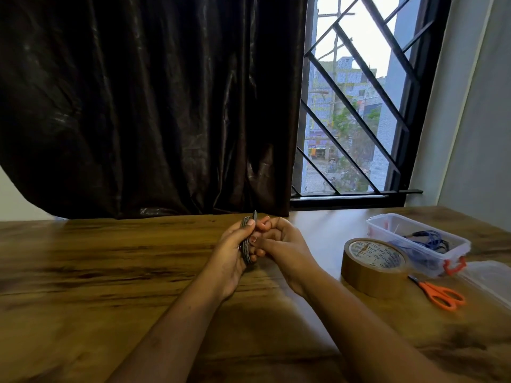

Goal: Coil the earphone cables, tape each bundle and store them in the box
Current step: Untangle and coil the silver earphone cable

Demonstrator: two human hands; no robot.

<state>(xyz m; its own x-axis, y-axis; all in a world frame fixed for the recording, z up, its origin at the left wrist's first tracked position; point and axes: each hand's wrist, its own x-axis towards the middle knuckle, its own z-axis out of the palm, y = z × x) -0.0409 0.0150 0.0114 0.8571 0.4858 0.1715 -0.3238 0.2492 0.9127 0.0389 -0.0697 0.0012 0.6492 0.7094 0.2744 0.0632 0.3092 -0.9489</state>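
From the head view, we see both hands meeting above the wooden table (110, 272), well to the left of the brown tape roll (373, 268). The left hand (231, 255) grips the coiled earphone cable (245, 246), its fingers wrapped round the dark loops and its thumb pressed on top. The right hand (284, 244) has its fingers curled onto the same coil and pinches it near the top, where a short dark tip (255, 214) sticks up. Just behind the tape roll and to its right stands the clear plastic box (423, 227), open, with a blue cable (431, 240) lying inside. The orange scissors (439, 293) lie just to the right of the tape roll, nearer to us. A clear lid (489, 280) lies farther right of the tape roll, past the scissors. Behind the table hangs a dark curtain (138, 106).
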